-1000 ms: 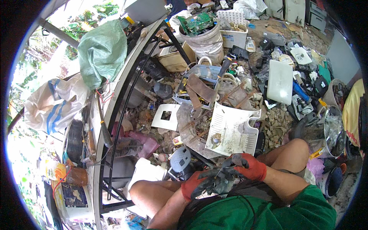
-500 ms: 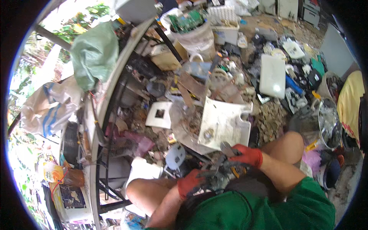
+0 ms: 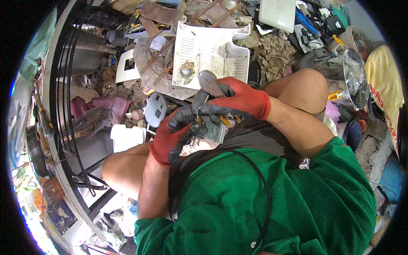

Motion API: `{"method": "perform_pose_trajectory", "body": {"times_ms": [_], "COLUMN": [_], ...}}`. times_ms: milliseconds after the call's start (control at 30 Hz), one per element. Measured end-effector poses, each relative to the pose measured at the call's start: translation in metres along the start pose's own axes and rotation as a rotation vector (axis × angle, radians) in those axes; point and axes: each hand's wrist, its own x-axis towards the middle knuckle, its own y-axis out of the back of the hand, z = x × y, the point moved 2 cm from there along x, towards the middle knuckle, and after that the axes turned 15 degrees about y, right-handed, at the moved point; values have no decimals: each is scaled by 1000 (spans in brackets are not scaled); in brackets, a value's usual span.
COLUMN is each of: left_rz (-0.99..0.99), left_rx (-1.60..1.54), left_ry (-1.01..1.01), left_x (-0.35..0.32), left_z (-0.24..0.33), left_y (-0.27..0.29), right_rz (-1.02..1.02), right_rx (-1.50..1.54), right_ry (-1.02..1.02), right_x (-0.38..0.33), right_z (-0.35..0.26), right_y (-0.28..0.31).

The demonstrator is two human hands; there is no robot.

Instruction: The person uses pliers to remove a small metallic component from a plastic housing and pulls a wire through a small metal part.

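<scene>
Both my hands wear red gloves with dark palms and fingers and meet above my lap. My right hand [image 3: 238, 97] is closed around a worn metal tool [image 3: 209, 83] with a broad, rounded end sticking out past the thumb; its kind is unclear. My left hand [image 3: 172, 135] is closed on a small dark metal part [image 3: 199, 123], partly covered by the fingers. A thin shaft shows between the two hands. Just beyond them lies a white plastic housing [image 3: 208, 51], with a small round metal part [image 3: 186, 70] resting on it.
A black metal frame [image 3: 72, 85] runs along my left side. Near it are a fan guard [image 3: 87, 123] and a light perforated disc [image 3: 155, 109]. On the right stand a clear bucket [image 3: 355, 80] of plastic scraps and a yellow sack [image 3: 384, 85]. Broken pieces [image 3: 274, 53] cover the ground ahead.
The view has tilted down toward my lap. My hands, apart before, have come together, the left with the small part against the right with the tool.
</scene>
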Motion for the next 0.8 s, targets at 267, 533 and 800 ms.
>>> {"method": "perform_pose_trajectory", "body": {"times_ms": [267, 533, 800], "left_rz": [52, 298, 300], "left_rx": [-57, 39, 57], "left_ry": [-140, -312, -371], "left_x": [2, -4, -14], "left_z": [12, 10, 8], "left_y": [-9, -14, -15], "right_rz": [113, 67, -27], "right_rx": [50, 227, 170], "right_ry": [-143, -371, -243], "right_x": [-2, -18, -22], "right_z": [10, 61, 56], "right_y": [1, -23, -30]}}
